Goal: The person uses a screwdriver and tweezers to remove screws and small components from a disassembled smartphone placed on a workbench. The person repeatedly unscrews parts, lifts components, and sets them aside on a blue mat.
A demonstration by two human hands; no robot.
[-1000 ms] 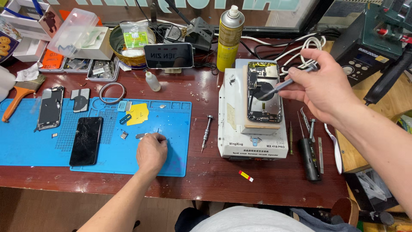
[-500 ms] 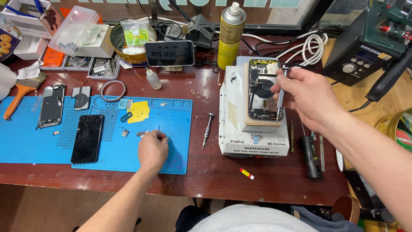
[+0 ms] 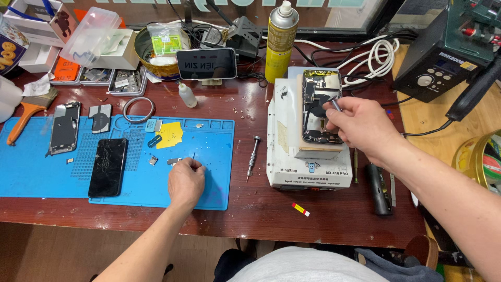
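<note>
Opened phone on white heating station, under work.
Right hand (image 3: 360, 125) pinches a tool (image 3: 334, 103) over the opened phone (image 3: 321, 107); left hand (image 3: 185, 180) fingers pressed together on tweezers (image 3: 193, 156), blue mat (image 3: 36, 177).

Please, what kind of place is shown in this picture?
Most likely a phone repair bench. An opened phone lies on a white heating machine, a phone with a cracked screen rests on a blue work mat, and a soldering station stands at the right.

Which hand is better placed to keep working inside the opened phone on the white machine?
Right hand: it holds a tool over the opened phone. The left hand rests on the blue mat.
</note>
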